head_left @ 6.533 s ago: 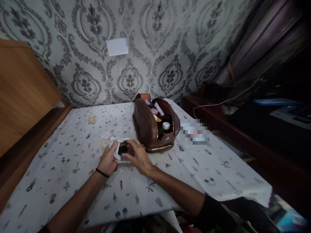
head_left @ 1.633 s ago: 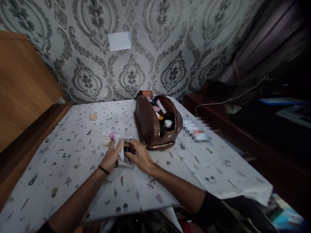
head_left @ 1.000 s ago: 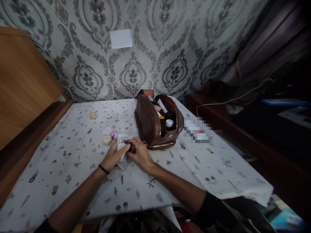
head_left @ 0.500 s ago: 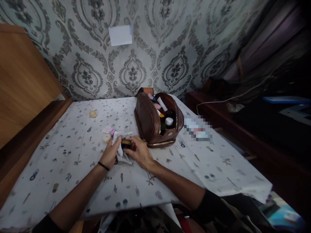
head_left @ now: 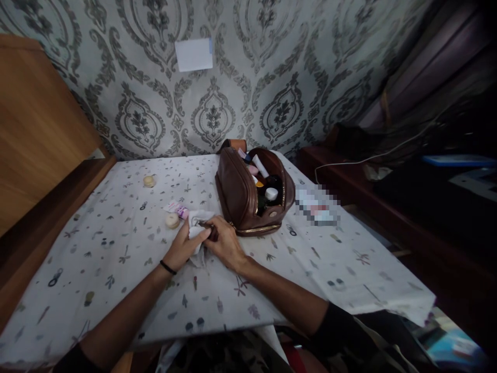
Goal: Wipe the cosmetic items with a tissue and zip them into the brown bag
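Observation:
Over the near middle of the table, my left hand (head_left: 185,243) is closed on a crumpled white tissue (head_left: 197,217), its thumb pressing toward the right hand. My right hand (head_left: 224,242) grips a small dark round jar (head_left: 205,226) that the tissue and fingers mostly cover. The tissue wraps around the jar, and its loose end hangs below the hands. Just left of the hands lie a small cream-coloured round item (head_left: 172,220) and a white and purple packet (head_left: 177,209). Beside my right hand stands a brown toiletry bag (head_left: 237,191), unzipped, with tubes and a white-capped bottle (head_left: 271,194) inside.
A second small cream-coloured item (head_left: 149,181) lies farther back on the patterned tablecloth (head_left: 116,305). Right of the bag is a blurred-out packet (head_left: 317,206). A wooden panel (head_left: 42,114) borders the left, and a patterned wall stands behind.
My left hand has brought the tissue over the jar, whose gold-and-dark side showed before and is now mostly covered. The bag and the items on the table stay where they were.

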